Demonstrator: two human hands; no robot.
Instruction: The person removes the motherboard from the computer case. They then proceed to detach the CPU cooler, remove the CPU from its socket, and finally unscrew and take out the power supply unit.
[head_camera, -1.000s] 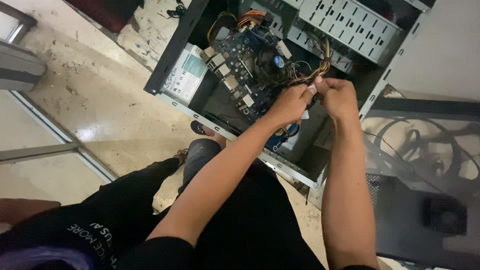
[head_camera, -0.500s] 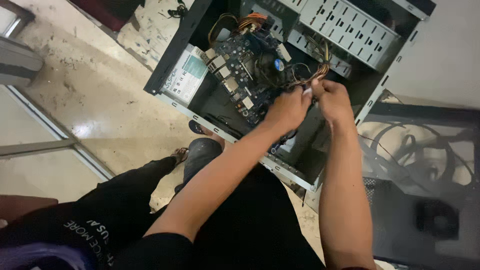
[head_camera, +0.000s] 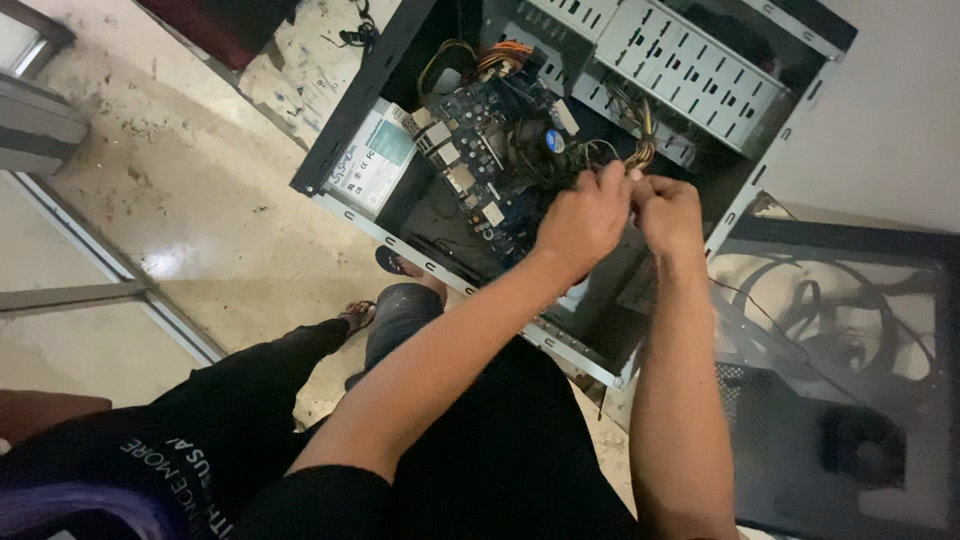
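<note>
- Open black-and-grey metal computer case (head_camera: 770, 170) lies on its side on the worn stone floor (head_camera: 200, 220), side panel off.
- Left hand (head_camera: 585, 220) and right hand (head_camera: 668, 212) meet inside the case, near its right edge, fingers pinched on a bundle of yellow and black wires (head_camera: 640, 150) (exact hold partly hidden by knuckles).
- Blue motherboard (head_camera: 490, 150) sits just left of the hands; grey boxy power supply with a pale label (head_camera: 372, 160) fills the case's left corner.
- Perforated grey drive cage (head_camera: 680, 70) along the top edge.
- Loose dark side panel (head_camera: 850, 400) lies right of the case.
</note>
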